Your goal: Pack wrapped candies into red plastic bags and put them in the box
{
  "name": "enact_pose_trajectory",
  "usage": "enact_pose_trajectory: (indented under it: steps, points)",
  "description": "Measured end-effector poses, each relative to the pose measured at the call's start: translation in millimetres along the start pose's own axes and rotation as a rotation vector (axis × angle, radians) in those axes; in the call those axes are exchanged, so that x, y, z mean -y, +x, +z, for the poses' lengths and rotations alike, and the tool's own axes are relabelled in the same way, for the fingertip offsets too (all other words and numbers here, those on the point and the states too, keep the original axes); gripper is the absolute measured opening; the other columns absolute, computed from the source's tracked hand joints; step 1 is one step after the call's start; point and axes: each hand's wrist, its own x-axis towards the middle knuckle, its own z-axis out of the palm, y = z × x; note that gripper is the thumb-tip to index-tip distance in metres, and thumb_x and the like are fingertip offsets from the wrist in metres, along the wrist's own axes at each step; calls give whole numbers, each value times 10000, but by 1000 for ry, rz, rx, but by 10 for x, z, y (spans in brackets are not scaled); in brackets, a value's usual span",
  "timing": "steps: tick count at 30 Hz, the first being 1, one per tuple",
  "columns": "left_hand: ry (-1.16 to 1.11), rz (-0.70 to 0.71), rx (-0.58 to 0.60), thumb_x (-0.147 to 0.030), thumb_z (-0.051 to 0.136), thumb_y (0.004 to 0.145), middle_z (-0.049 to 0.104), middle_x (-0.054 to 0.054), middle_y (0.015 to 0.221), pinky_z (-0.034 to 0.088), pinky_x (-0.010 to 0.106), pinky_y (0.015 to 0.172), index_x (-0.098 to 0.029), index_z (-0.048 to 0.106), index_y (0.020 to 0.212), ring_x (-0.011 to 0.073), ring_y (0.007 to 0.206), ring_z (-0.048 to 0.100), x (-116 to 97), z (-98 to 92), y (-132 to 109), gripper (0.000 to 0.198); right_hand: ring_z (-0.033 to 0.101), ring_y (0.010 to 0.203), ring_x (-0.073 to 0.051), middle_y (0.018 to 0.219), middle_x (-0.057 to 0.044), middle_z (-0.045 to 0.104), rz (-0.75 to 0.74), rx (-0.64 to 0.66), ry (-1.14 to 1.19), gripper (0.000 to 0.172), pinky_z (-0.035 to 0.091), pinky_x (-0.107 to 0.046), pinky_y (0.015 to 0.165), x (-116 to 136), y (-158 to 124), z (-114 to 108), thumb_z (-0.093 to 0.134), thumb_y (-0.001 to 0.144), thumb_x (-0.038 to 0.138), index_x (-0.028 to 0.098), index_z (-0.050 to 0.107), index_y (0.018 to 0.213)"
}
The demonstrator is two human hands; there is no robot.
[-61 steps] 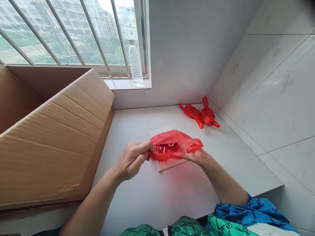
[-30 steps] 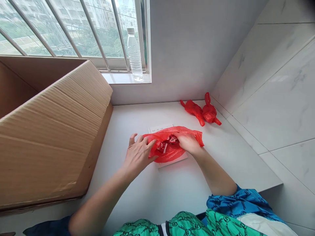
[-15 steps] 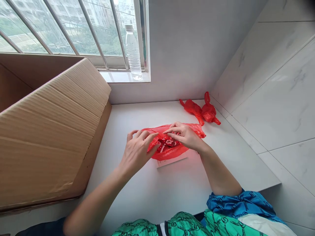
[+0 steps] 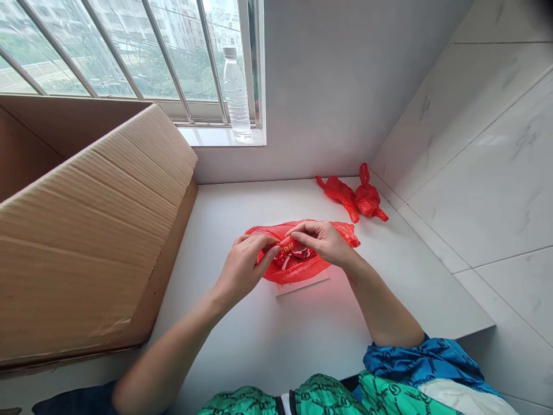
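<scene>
A red plastic bag [image 4: 298,266] lies on the white counter [image 4: 302,340] over a white paper sheet [image 4: 302,284]. Small red printed packets show inside it. My left hand [image 4: 246,268] pinches the bag's upper edge from the left with thumb and fingers together. My right hand [image 4: 322,241] pinches the same edge from the right, fingertips close to the left hand's. A twisted strip of the red plastic runs between the two pinches.
A large open cardboard box [image 4: 86,230] fills the left side. Two knotted red bags [image 4: 354,196] lie in the far right corner by the tiled wall. A clear water bottle [image 4: 235,95] stands on the window sill. The counter's edge drops off at right.
My left hand went from flat on the bag to pinching its edge. My right hand came out of the bag's mouth and both hands gathered the top edge together.
</scene>
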Motion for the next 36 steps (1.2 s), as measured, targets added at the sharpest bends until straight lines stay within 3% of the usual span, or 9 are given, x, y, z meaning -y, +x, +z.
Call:
enact_pose_trajectory:
  steps: [7,12,16,22,24,27,29,32,36]
  points:
    - [-75,-22,25,-319,445,1000,714,-20,878,394,363,962,-229,624,914,141,766,609,-17,-39,14,218,693,800,-170,886,-32,713,24,29,52,299,577,-304,731,24,-11,8,622,904,486,197,697,904]
    - [-7,18,-19,-320,465,995,725,-13,918,386,374,976,-238,643,951,148,804,627,-17,-40,6,201,697,799,-177,882,-27,711,22,97,11,308,577,-308,690,63,-52,41,672,875,492,216,669,1012]
    - [0,-9,-54,-400,510,979,731,-4,951,397,386,992,-244,634,1036,163,841,651,-51,-61,3,208,704,843,-187,936,-34,708,-99,50,-20,251,590,-329,710,59,-59,66,695,869,440,214,655,970]
    - [-274,-114,15,-425,507,984,731,-7,890,491,281,758,-257,618,1118,155,791,666,-94,-78,-9,242,671,1013,-187,1076,-46,667,-298,-4,-43,137,579,-376,893,35,-42,92,706,867,319,216,621,896]
    - [-356,-115,-17,-391,542,973,729,-3,895,497,273,775,-252,619,1138,155,834,672,-101,-77,-14,228,669,1016,-185,1155,-54,649,-249,27,-35,183,589,-367,866,46,-51,91,733,842,310,225,604,941]
    - [-360,-124,-60,-360,571,960,718,-12,861,495,276,786,-253,617,1152,146,816,661,-110,-84,-19,225,671,1031,-192,1276,-70,610,-109,81,10,433,602,-346,816,60,-66,78,803,776,326,258,563,1130]
    - [-334,-124,-74,-351,586,952,710,-21,841,488,276,773,-258,612,1159,140,790,650,-113,-89,-23,228,688,986,-192,1199,-70,649,-40,84,41,518,604,-334,770,56,-66,71,786,797,372,267,530,1235]
    - [-330,-125,-76,-357,603,939,699,-25,827,484,286,776,-264,610,1165,138,770,638,-99,-93,-25,244,709,849,-182,983,-50,701,9,82,87,386,595,-314,690,35,-46,61,711,863,439,229,595,1164]
    - [-520,-175,-16,-387,638,915,677,-6,810,503,295,748,-243,588,1196,150,756,642,-40,-103,-11,321,723,802,-175,927,-37,721,29,122,153,322,595,-303,686,23,-25,36,727,854,435,207,643,1066]
